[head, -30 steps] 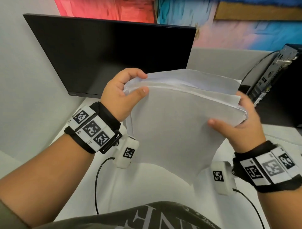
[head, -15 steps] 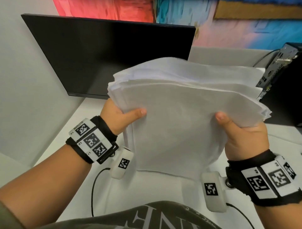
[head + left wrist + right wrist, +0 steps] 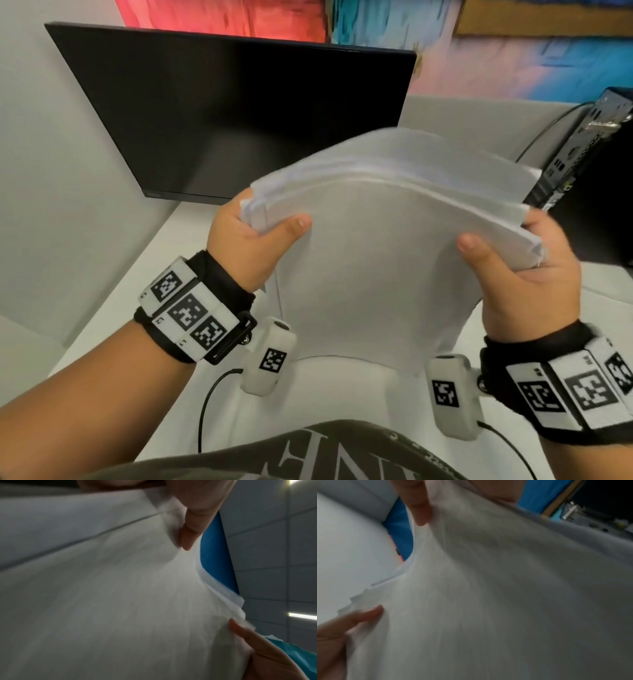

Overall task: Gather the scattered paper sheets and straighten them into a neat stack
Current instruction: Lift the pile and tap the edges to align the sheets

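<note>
Paper stack [image 3: 376,274]: half a second ago I held it fanned wide and high; now its upper edge is tipped away from me toward the monitor [image 3: 239,113], and the sheets lie closer together, though the edges are still stepped.
My left hand [image 3: 246,246]: a second ago my fingers curled over the top corner; now I grip the left edge lower down, thumb across the front sheet.
My right hand [image 3: 534,274]: it has moved up the right edge, nearer the corner, thumb pressed on the front sheet.
</note>
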The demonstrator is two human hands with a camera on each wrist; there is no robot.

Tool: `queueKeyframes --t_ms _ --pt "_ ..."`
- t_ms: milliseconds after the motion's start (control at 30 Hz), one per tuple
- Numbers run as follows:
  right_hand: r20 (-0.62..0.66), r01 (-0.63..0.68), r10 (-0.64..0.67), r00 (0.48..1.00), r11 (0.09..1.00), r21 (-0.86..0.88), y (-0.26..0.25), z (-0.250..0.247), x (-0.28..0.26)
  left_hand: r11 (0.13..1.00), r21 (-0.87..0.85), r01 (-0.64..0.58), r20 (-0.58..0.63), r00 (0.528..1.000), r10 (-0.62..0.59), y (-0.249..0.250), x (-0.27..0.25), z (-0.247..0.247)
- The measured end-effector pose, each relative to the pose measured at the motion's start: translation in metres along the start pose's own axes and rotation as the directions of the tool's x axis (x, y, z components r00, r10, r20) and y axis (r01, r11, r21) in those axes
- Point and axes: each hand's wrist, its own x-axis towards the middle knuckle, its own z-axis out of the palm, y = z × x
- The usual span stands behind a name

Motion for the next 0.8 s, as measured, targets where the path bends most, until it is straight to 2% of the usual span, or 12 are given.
queueKeyframes --t_ms 67,167,267,367,567,667,800 --pt "0.025 0.105 -0.104 0.994 0.994 -0.023 -0.007 -0.004 0.006 0.997 -0.046 -0.055 0.053 0.997 0.057 0.005 0.003 -0.002" --pt "0.079 0.197 -0.191 0.978 0.978 -0.072 -0.008 -0.008 0.017 0.991 -0.118 -0.062 0.101 0.992 0.074 0.007 0.009 -0.001" --pt "0.134 0.266 -0.241 0.961 0.939 -0.219 -0.008 -0.011 0.024 0.993 -0.094 -0.072 0.143 0.986 0.085 0.008 0.012 0.001" --pt "0.180 0.290 -0.237 0.955 0.881 -0.373 -0.006 -0.012 0.026 0.994 -0.063 -0.087 0.156 0.983 0.096 0.008 0.014 0.003" --pt "0.163 0.322 -0.280 0.946 0.866 -0.382 -0.003 -0.013 0.027 0.993 -0.091 -0.076 0.157 0.983 0.090 0.009 0.016 0.002" --pt "0.172 0.308 -0.259 0.950 0.866 -0.393 -0.001 -0.014 0.026 0.990 -0.129 -0.061 0.150 0.985 0.080 0.007 0.017 0.000" --pt "0.241 0.284 -0.219 0.945 0.917 -0.281 0.002 -0.024 0.024 0.988 -0.152 -0.040 0.139 0.988 0.061 0.003 0.018 -0.004"
